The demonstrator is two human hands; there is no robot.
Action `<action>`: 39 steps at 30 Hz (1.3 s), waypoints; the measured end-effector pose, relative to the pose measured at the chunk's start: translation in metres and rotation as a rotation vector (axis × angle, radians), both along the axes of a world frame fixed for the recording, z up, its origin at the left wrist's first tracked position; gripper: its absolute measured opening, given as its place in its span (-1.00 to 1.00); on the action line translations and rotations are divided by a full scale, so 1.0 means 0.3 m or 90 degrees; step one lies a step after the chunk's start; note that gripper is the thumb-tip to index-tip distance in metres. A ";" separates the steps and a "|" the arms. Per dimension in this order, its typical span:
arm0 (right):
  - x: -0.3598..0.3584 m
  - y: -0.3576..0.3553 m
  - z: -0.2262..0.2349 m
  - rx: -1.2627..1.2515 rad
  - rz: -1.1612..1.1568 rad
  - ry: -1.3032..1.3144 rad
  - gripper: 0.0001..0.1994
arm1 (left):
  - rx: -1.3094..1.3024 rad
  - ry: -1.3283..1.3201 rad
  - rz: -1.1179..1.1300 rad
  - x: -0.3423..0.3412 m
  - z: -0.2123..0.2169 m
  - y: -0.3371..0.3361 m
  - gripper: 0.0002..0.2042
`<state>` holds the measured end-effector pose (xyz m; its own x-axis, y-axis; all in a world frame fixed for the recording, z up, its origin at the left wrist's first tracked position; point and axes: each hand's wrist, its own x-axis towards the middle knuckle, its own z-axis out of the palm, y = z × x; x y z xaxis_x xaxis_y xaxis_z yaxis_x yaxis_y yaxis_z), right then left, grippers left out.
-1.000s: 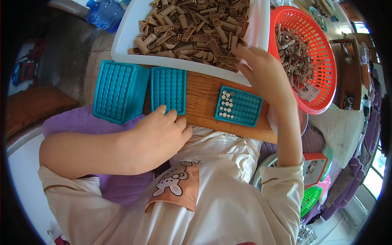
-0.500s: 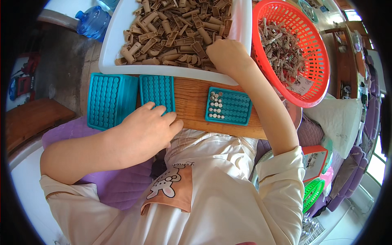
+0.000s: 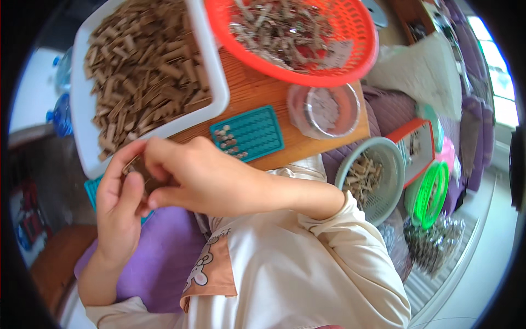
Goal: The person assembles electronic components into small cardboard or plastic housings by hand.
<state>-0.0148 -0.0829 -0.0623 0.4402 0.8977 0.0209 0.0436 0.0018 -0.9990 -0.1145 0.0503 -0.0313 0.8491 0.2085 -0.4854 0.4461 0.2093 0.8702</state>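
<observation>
Left hand (image 3: 118,205) and right hand (image 3: 205,175): fingertips gathered close, firm grip cannot be told | Small brown piece (image 3: 132,164): between them, near white tub (image 3: 221,97) | Sound handling, probably: light pressure, wrists steady.

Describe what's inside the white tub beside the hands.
The white tub holds a heap of brown tubular pieces, many overlapping. The tub's floor under the heap can't be seen, and the left hand covers part of its near rim.
</observation>
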 end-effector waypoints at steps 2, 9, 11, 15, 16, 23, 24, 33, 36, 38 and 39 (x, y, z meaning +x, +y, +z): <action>0.020 -0.017 -0.008 0.025 -0.023 -0.112 -0.77 | -0.010 -0.021 0.051 -0.004 -0.006 -0.003 -0.63; 0.546 -0.157 -0.167 -0.326 -0.538 -0.711 -0.76 | -0.082 -0.054 0.049 -0.015 -0.013 -0.004 -0.55; 0.692 -0.250 -0.313 -0.540 -0.454 -0.786 -0.82 | -0.099 -0.052 0.027 -0.003 -0.024 -0.017 -0.56; 0.706 -0.221 -0.296 -0.688 -0.221 -0.636 -0.74 | -0.124 -0.014 0.030 -0.014 -0.031 -0.006 -0.58; 0.703 -0.216 -0.286 -0.690 -0.227 -0.634 -0.74 | -0.128 -0.003 0.030 -0.014 -0.033 -0.004 -0.59; 0.570 -0.189 -0.092 -0.093 -0.604 -0.565 -0.65 | -0.106 0.026 0.018 -0.012 -0.025 -0.020 -0.68; 0.545 -0.188 -0.072 -0.006 -0.594 -0.496 -0.55 | -0.104 0.036 0.027 -0.010 -0.022 -0.024 -0.70; 0.512 -0.189 -0.111 -0.224 -0.660 -0.640 -0.81 | -0.120 0.045 -0.027 -0.011 -0.014 -0.044 -0.73; 0.506 -0.199 -0.016 0.069 -0.779 -0.799 -0.83 | -0.111 0.053 -0.037 -0.006 -0.010 -0.052 -0.73; 0.477 -0.210 0.045 0.260 -0.828 -0.888 -0.86 | -0.100 0.061 -0.030 -0.006 -0.003 -0.061 -0.72; 0.446 -0.206 0.069 0.225 -0.810 -0.807 -0.69 | -0.079 0.055 -0.036 -0.005 -0.002 -0.063 -0.75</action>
